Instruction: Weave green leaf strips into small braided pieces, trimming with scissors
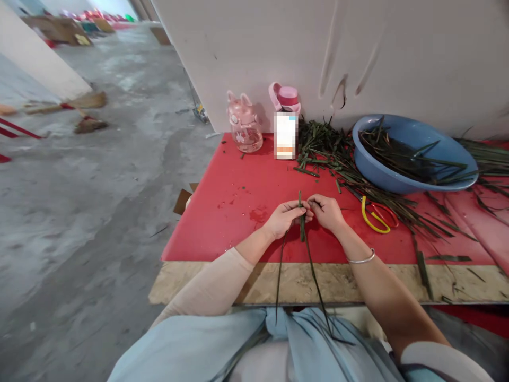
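Observation:
My left hand (284,217) and my right hand (326,211) meet over the red table cover (234,212), both pinched on a folded green leaf strip (301,225) that stands upright between the fingers. Long thin leaf ends (314,276) hang from the strip down over the table's front edge onto my lap. A silver bangle (361,259) sits on my right wrist. Yellow-handled scissors (374,217) lie just right of my right hand.
A blue basin (413,154) with leaf strips stands at the back right, beside a heap of cut leaves (326,148). A pink bottle (244,127) and a pink-lidded bottle (285,124) stand against the wall. Brooms (79,111) lie on the concrete floor to the left.

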### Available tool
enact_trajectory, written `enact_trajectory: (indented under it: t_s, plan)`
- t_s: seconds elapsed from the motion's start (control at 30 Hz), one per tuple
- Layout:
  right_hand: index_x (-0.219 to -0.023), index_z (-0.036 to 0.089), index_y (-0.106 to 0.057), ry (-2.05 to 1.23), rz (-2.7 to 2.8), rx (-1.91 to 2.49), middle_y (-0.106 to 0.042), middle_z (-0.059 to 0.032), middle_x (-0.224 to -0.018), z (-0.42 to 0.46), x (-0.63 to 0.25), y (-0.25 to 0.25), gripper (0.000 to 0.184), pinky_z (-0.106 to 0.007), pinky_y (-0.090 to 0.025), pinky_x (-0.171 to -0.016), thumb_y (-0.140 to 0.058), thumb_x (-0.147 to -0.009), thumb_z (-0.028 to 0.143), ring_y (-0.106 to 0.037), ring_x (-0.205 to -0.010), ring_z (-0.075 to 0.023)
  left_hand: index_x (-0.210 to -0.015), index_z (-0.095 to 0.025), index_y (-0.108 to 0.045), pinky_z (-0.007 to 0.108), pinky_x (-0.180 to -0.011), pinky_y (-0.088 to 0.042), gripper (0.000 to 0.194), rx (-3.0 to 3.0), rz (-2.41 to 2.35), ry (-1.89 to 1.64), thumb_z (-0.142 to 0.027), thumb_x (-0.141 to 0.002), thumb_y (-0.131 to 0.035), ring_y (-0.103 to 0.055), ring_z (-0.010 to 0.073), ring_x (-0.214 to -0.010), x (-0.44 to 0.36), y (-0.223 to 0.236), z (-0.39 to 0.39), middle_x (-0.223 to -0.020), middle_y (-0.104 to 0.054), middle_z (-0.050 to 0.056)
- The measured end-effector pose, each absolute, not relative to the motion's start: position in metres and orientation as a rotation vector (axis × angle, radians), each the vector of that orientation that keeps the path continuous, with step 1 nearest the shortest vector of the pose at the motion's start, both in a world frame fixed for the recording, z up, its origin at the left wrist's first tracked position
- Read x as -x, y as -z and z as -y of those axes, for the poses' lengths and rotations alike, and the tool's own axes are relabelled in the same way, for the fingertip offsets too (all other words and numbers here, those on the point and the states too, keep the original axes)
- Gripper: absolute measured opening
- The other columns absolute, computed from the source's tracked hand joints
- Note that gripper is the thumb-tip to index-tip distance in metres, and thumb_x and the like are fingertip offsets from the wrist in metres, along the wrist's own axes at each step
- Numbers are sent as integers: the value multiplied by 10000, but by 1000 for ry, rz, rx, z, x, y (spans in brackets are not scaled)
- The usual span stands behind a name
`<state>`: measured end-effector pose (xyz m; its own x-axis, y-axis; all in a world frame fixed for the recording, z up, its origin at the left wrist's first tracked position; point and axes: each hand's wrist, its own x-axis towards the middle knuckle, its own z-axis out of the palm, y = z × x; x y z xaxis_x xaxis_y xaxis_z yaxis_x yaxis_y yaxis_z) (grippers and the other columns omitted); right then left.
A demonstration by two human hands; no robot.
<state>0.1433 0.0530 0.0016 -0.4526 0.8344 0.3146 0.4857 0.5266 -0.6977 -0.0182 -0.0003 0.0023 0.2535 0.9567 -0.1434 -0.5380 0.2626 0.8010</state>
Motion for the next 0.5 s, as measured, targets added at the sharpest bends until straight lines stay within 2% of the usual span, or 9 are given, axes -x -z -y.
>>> enact_trajectory:
  t_s: [0.2, 0.4, 0.5]
  plan:
    - [-854, 215, -652, -674, 2130, 1091, -681, -45, -795, -58, -141, -4, 202, -276, -430, -680, -458, -881, 260, -612, -736, -182, -870, -117, -672, 319, -789, -516, 238, -692, -734, -1154, -257, -687, -732, -676, 168, -706, 26, -2, -8, -757, -712, 73]
    - [-939, 219, -666, -600, 2098, 1018, -678, -74, -871, -52, -142, -9, 217, -304, -445, -723, -458, -886, 255, -606, -781, -195, -1049, -123, -655, 299, -737, -515, 360, -586, -630, -1115, -369, -792, -605, -681, 193, -777, 37, -5, -16, -881, -716, 123]
    - [-963, 220, -670, -585, 2164, 987, -664, -67, -817, -51, -141, -8, 229, -307, -432, -711, -454, -888, 229, -583, -741, -190, -1072, -130, -644, 290, -727, -516, 352, -556, -663, -1140, -340, -791, -619, -677, 175, -751, 38, -5, -15, -862, -717, 108]
